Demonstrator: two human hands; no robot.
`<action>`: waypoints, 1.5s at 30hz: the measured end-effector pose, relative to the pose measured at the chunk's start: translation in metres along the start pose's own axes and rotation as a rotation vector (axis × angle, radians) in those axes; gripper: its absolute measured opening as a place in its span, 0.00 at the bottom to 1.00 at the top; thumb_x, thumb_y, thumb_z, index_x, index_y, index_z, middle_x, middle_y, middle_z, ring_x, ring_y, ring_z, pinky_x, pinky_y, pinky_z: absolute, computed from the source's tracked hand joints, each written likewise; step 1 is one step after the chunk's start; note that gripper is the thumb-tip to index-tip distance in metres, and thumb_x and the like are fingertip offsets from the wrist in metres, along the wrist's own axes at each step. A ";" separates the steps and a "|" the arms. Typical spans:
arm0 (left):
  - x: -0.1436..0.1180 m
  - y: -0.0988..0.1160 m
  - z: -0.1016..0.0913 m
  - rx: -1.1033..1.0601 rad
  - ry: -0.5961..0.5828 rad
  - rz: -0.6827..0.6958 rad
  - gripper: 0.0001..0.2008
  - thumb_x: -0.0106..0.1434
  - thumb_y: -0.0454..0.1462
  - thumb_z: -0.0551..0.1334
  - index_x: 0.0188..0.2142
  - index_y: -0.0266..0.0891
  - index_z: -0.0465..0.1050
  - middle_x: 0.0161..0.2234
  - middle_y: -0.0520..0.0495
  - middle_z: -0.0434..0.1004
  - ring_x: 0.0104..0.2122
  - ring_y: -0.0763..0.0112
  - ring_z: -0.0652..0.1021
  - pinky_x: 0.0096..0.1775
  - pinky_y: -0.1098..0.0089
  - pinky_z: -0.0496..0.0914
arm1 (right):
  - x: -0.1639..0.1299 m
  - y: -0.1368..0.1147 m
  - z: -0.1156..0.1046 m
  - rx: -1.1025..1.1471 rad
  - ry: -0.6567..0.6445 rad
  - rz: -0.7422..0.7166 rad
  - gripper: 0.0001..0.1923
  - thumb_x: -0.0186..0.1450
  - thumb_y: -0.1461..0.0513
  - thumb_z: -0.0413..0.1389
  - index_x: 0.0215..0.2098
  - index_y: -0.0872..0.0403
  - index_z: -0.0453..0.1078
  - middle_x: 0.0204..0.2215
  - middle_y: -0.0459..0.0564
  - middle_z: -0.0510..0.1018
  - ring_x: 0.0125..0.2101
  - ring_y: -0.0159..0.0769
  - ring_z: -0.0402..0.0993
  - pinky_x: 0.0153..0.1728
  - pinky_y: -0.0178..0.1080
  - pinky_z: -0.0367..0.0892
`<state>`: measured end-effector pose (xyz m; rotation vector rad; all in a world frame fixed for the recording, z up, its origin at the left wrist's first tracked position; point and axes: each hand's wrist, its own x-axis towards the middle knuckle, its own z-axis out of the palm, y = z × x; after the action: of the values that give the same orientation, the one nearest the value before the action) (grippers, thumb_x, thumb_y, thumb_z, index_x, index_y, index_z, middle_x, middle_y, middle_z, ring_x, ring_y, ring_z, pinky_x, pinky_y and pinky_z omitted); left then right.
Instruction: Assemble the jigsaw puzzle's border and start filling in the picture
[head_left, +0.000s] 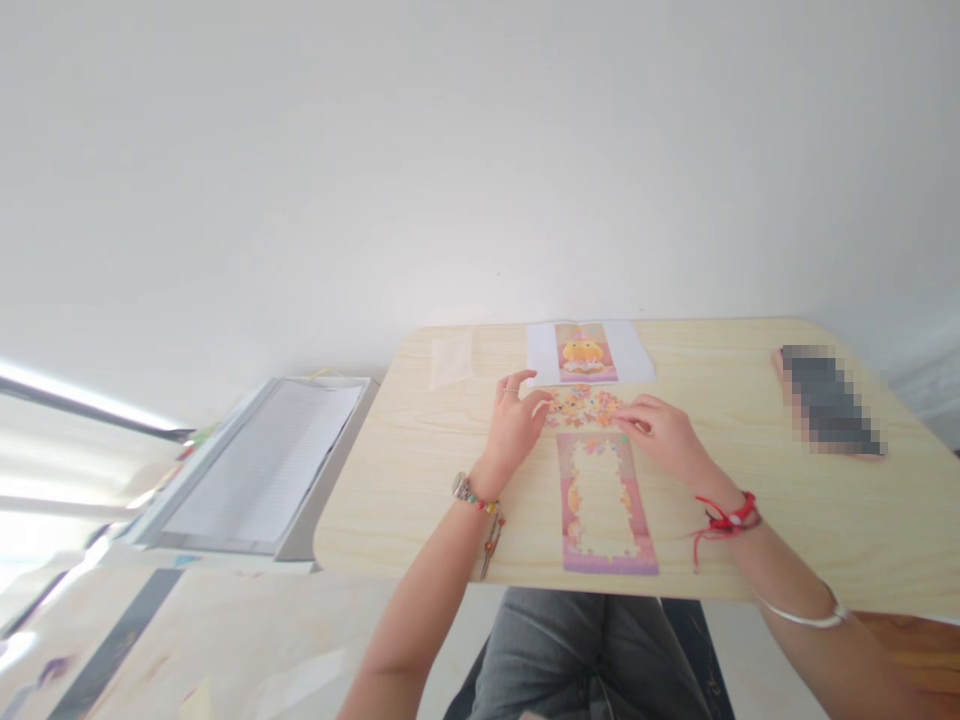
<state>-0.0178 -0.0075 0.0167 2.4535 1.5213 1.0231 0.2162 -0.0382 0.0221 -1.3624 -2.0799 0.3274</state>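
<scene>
Small jigsaw puzzle pieces (581,405) lie in a loose pile on the table. At the pile's left edge is my left hand (517,425), fingers curved and apart, with nothing visible in them. My right hand (667,435) reaches in from the right, its thumb and fingertips pinched together at the pile's right edge. Whatever that pinch holds is too small to make out. Nearer to me lies the assembled pink and purple puzzle border (607,563), with the bare tabletop showing inside it. Behind the pile is a white sheet with a printed orange character picture (585,352).
The pale wooden table (420,500) stands against a white wall. A clear plastic bag (451,360) lies at its back left, and a blurred-out dark phone-like object (832,400) at the right. Left of the table, papers (266,465) rest in a grey-white tray.
</scene>
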 end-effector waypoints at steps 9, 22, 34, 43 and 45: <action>-0.003 0.000 0.008 0.009 -0.018 -0.021 0.07 0.58 0.30 0.60 0.34 0.40 0.74 0.48 0.43 0.62 0.49 0.59 0.64 0.52 0.53 0.62 | 0.036 0.012 -0.004 -0.140 -0.197 0.015 0.10 0.61 0.63 0.52 0.28 0.54 0.75 0.27 0.49 0.73 0.26 0.33 0.69 0.29 0.35 0.62; -0.005 -0.004 0.014 0.016 -0.016 -0.047 0.08 0.57 0.30 0.60 0.35 0.42 0.74 0.49 0.44 0.62 0.50 0.59 0.64 0.50 0.54 0.66 | 0.071 0.018 0.029 -0.228 -0.210 -0.030 0.06 0.59 0.62 0.55 0.27 0.55 0.73 0.29 0.50 0.75 0.29 0.34 0.70 0.29 0.34 0.61; -0.005 -0.004 0.015 0.011 -0.027 -0.044 0.08 0.57 0.30 0.60 0.35 0.41 0.74 0.49 0.43 0.63 0.49 0.59 0.65 0.50 0.54 0.66 | 0.068 0.019 0.035 -0.216 -0.174 0.006 0.08 0.60 0.59 0.55 0.28 0.55 0.71 0.31 0.52 0.75 0.33 0.36 0.71 0.33 0.35 0.62; -0.005 -0.007 0.017 0.014 -0.028 -0.041 0.07 0.58 0.30 0.60 0.35 0.40 0.74 0.48 0.43 0.63 0.49 0.59 0.65 0.50 0.54 0.66 | 0.065 0.011 0.020 -0.312 -0.248 -0.027 0.05 0.58 0.62 0.56 0.27 0.55 0.70 0.32 0.50 0.75 0.29 0.33 0.70 0.29 0.34 0.60; -0.005 -0.007 0.018 0.010 -0.031 -0.038 0.07 0.58 0.30 0.60 0.35 0.40 0.74 0.47 0.43 0.63 0.49 0.59 0.65 0.50 0.55 0.66 | 0.066 0.009 0.013 -0.367 -0.293 -0.064 0.06 0.59 0.61 0.55 0.27 0.55 0.71 0.32 0.51 0.74 0.28 0.34 0.70 0.28 0.35 0.59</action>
<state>-0.0145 -0.0030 -0.0022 2.4255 1.5615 0.9685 0.1968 0.0258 0.0312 -1.5243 -2.5155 0.1258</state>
